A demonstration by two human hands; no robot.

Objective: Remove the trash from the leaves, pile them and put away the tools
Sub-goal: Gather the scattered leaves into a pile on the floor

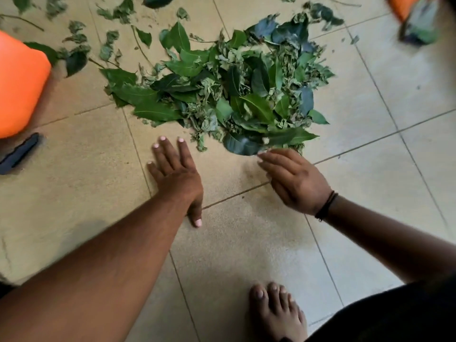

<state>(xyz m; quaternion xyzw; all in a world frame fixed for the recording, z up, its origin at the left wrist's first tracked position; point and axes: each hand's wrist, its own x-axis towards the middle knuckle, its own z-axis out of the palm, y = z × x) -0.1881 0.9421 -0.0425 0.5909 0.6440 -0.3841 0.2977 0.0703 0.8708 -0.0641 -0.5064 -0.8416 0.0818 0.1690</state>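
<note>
I have both hands low over the tiled floor (246,255). My left hand (176,174) lies flat, fingers straight and spread, its grip released and holding nothing, just short of the near edge of the leaf pile (237,87). My right hand (293,181) sits at the pile's near right edge, fingers loosely extended and touching or almost touching the lowest leaf; I judge that grip released too, though the fingertips are blurred.

The main pile lies ahead of both hands, between them and the far tiles. Scattered leaves (79,45) and thin stems remain well apart from it, up and to the left. An orange object (19,87) stands at the left edge, with a dark blue tool (19,153) lying on the floor just below it. Another orange, blurred thing (417,16) is at the top right; I cannot tell what it is.

The risks I see: a flat-handed sweep could push small crumbs under the palm and spread them rather than gather them; any trash buried in the pile would get packed deeper; and the far strays could be missed.
</note>
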